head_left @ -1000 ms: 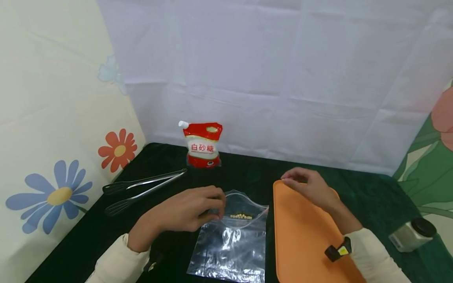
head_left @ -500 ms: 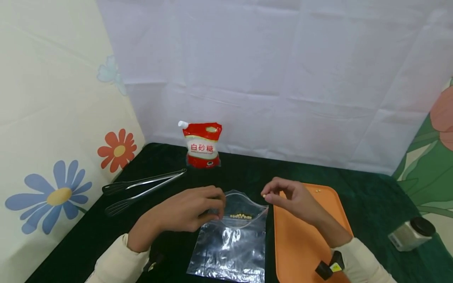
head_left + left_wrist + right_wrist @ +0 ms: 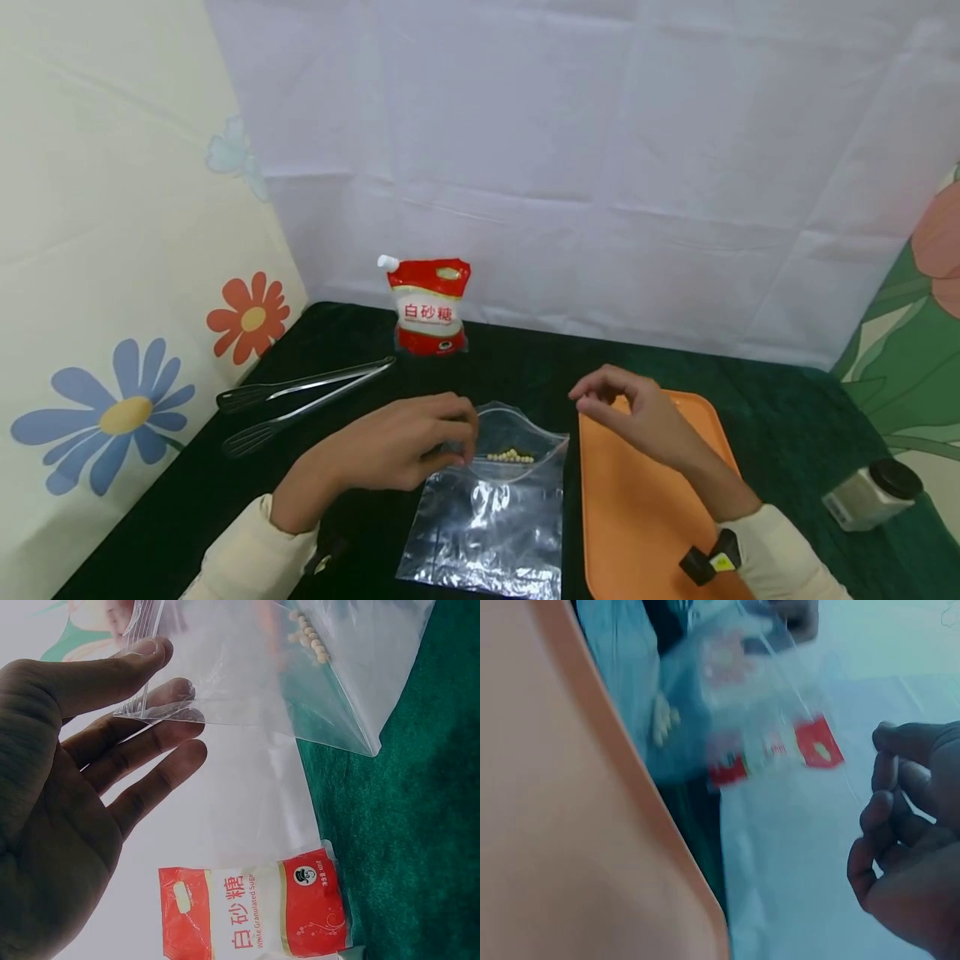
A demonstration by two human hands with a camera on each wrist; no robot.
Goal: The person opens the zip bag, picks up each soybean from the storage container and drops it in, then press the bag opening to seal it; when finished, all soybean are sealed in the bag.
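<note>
A clear zip bag (image 3: 487,525) lies on the dark green cloth with its mouth raised and parted. Inside it, near the opening, sits a small heap of round pale-yellow beans (image 3: 512,457). My left hand (image 3: 405,442) pinches the bag's left rim between thumb and fingers; the left wrist view shows the zip strip under the thumb (image 3: 146,649). Over the far left corner of the orange tray (image 3: 637,517) hovers my right hand (image 3: 637,417). Its fingers are loosely bent, with a small gap between thumb and index in the head view. I see no bean there.
Behind the bag a red and white sugar pouch (image 3: 427,312) stands upright. Metal tongs (image 3: 251,439) lie spread at the left. At the far right, a black-lidded jar (image 3: 870,496) is tilted over. A white cloth backdrop (image 3: 570,167) closes off the back.
My right hand came left from the tray's far edge toward the bag with a bean at its fingertips, then drew back up and right; the bean no longer shows. My left hand stays put.
</note>
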